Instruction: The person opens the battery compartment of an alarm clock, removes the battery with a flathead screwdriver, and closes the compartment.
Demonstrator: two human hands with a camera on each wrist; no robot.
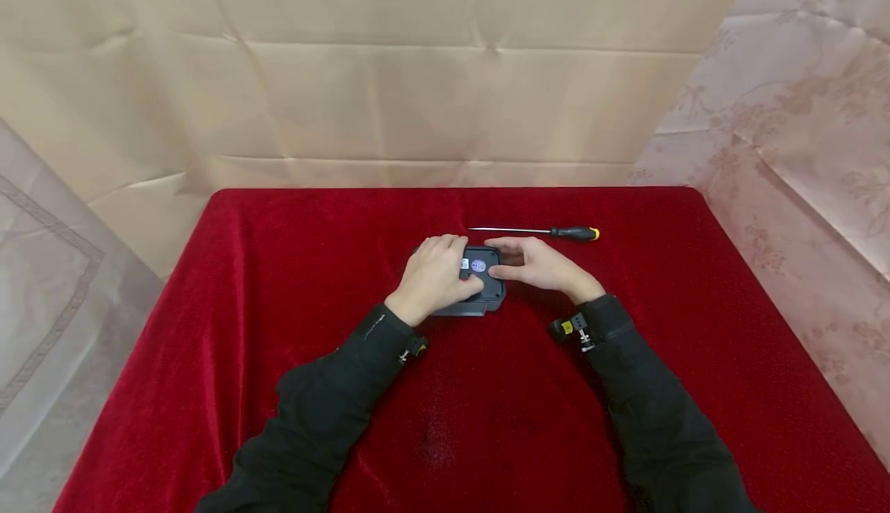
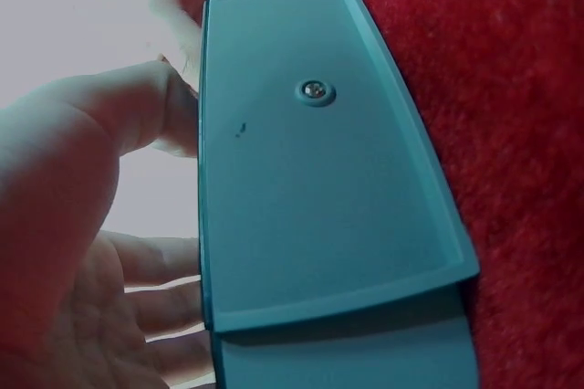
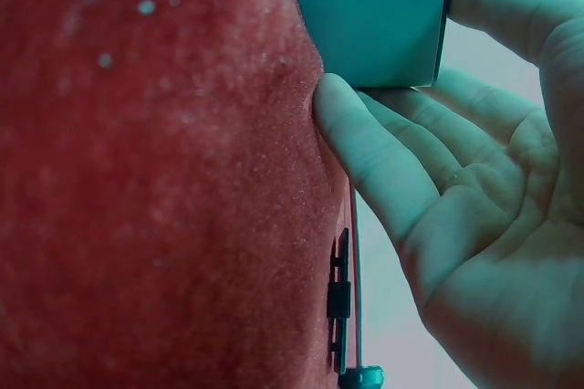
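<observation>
Here, left to right, is where you stand.

Left hand: your left hand (image 1: 434, 273) lies over the left part of the dark grey plastic casing (image 1: 481, 287), fingers curled over its far edge and thumb on top near the round sticker (image 1: 478, 266). The left wrist view shows the palm and fingers (image 2: 137, 279) wrapped along one long side, so I read this as a hold.

Casing: it rests flat on the red velvet cloth (image 1: 278, 266) at the middle of the table, between your two hands. The left wrist view shows a broad smooth face of the same casing (image 2: 319, 179) with one recessed screw (image 2: 315, 90) seated in its hole.

Right hand: your right hand (image 1: 538, 264) meets the casing's right end, forefinger and thumb on its top, the other fingers loosely bent. In the right wrist view one fingertip (image 3: 333, 101) touches the lower corner of the casing (image 3: 374, 15) where it meets the cloth, palm open.

Screwdriver: it lies on the cloth just beyond your right hand, black-and-yellow handle (image 1: 575, 232) to the right, thin shaft pointing left, touching neither hand.

Progress: my judgement is that you are early on. The casing looks closed, the visible screw is in place, and the tool is not picked up. Any opening work is left.
</observation>
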